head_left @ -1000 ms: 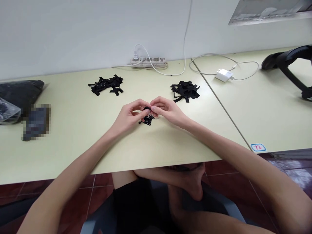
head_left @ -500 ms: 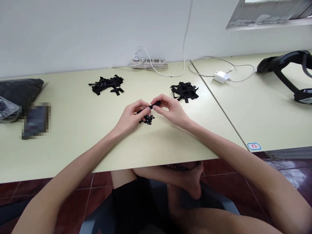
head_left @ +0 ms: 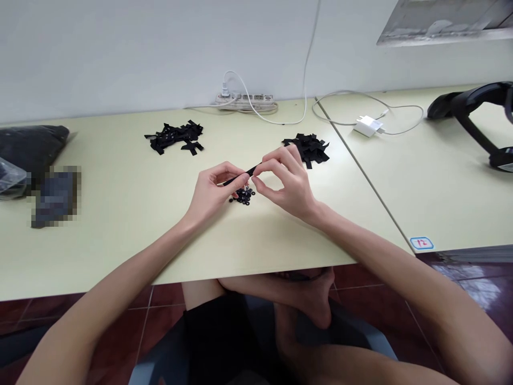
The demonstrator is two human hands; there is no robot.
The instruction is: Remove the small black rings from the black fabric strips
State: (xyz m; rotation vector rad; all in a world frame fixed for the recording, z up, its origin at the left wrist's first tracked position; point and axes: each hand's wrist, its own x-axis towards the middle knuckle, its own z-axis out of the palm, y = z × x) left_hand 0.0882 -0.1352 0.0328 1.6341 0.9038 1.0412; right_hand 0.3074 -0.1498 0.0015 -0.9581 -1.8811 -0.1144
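Observation:
My left hand (head_left: 216, 188) pinches a narrow black fabric strip (head_left: 234, 180) between thumb and fingers, just above the tabletop. The strip slants up to the right. At its right end, my right hand (head_left: 286, 182) is curled in a pinch, with thumb and index tips close together at the strip. Its fingers partly hide that end, and any small part between the tips is too small to make out. Right under the hands lies a small pile of round black ring-like pieces (head_left: 243, 197), partly covered by the left fingers.
Black strip piles lie at back left (head_left: 174, 136) and behind my right hand (head_left: 316, 149). A power strip (head_left: 250, 102) and white charger (head_left: 367, 126) with cables sit near the wall. A dark bag (head_left: 32, 147) is far left, a black headset-like device (head_left: 468, 115) far right.
My right hand has shifted slightly right and turned, its fingers lifting higher and its thumb easing off the strip's face. The left hand keeps its pinch. The view has shifted slightly.

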